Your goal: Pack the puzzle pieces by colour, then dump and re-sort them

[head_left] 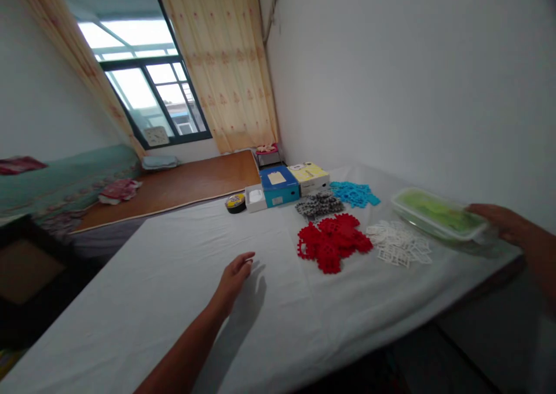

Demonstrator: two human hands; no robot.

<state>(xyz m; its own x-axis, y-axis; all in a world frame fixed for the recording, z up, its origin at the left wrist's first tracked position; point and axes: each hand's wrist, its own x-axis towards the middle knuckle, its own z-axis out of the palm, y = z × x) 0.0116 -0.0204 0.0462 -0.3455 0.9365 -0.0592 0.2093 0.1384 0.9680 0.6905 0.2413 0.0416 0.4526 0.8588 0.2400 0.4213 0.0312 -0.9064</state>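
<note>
My right hand (pixel 495 219) grips the right end of a clear plastic container (pixel 434 234) with a pale rim and green showing at its top. The container is at the right side of the table, by the wall. My left hand (pixel 234 278) hovers over the white cloth with nothing in it, fingers loosely apart and a little bent. Between the hands lie a pile of red toothed plastic pieces (pixel 332 243) and a heap of small white frame-like pieces (pixel 399 242). Behind them are grey pieces (pixel 319 204) and bright blue pieces (pixel 354 193).
A blue box (pixel 280 194), a yellow-and-white box (pixel 309 178), a small white box (pixel 255 199) and a roll of black tape (pixel 235 203) line the table's far edge. The white cloth (pixel 174 278) covers the table; a wall runs along its right.
</note>
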